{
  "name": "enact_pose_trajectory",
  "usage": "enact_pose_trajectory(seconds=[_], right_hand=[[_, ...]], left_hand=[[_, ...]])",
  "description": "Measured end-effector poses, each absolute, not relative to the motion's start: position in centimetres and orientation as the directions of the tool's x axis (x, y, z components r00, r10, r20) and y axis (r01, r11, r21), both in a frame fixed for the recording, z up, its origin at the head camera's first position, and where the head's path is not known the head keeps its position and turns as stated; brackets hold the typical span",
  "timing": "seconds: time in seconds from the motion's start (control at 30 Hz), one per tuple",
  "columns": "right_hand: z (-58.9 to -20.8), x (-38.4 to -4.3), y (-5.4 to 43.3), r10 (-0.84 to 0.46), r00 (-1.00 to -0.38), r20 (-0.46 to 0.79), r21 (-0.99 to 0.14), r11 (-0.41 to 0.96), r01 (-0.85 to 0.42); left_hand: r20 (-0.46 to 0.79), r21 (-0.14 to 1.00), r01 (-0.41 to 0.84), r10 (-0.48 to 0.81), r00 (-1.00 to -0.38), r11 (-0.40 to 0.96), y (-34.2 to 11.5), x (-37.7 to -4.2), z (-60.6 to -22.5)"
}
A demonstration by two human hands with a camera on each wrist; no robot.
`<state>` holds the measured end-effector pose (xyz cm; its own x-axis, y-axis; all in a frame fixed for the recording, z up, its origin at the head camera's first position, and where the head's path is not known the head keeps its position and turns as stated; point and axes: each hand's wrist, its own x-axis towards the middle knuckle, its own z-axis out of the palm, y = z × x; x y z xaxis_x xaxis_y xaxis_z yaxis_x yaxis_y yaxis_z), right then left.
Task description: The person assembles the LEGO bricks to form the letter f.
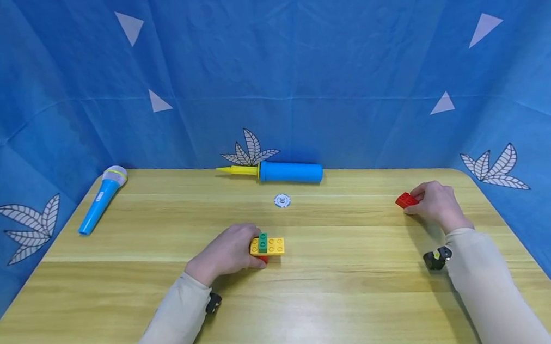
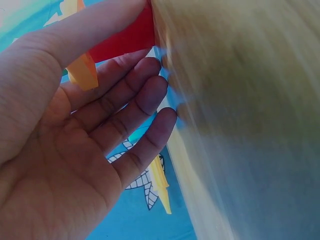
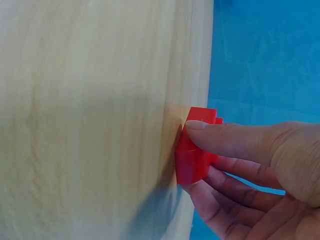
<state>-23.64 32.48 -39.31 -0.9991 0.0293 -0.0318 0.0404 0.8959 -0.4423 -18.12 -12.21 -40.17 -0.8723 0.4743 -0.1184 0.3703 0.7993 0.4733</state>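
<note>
Near the middle of the table, my left hand [image 1: 228, 251] grips a small stack of toy bricks by its red bottom brick [image 2: 125, 37]. Over the red one lies a yellow brick [image 1: 276, 245] with studs, and a green brick [image 1: 262, 243] sits across its top. In the left wrist view the thumb lies along the red brick's near side, and the fingertips are right at the tabletop. Off to the right, my right hand [image 1: 437, 203] pinches a separate red brick [image 3: 192, 162] between thumb and fingers, close over the table. Its studs face the palm in the right wrist view.
A blue toy microphone [image 1: 102, 201] lies at the table's back left. Along the back edge is a blue hand pump [image 1: 290, 172] with a yellow nozzle. A round poker chip [image 1: 282, 200] lies in front of it. Blue cloth [image 1: 265, 58] hangs behind the table [image 1: 345, 297].
</note>
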Motion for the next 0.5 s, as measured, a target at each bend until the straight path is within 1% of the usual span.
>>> enact_pose_trajectory(seconds=[0.5], right_hand=[[-39.32, -23.38, 32.24, 0.036, -0.999, -0.027, -0.456, 0.889, 0.045]], left_hand=[[-0.119, 0.468, 0.371, 0.474, -0.872, 0.802, -12.28, -18.09, -40.13]])
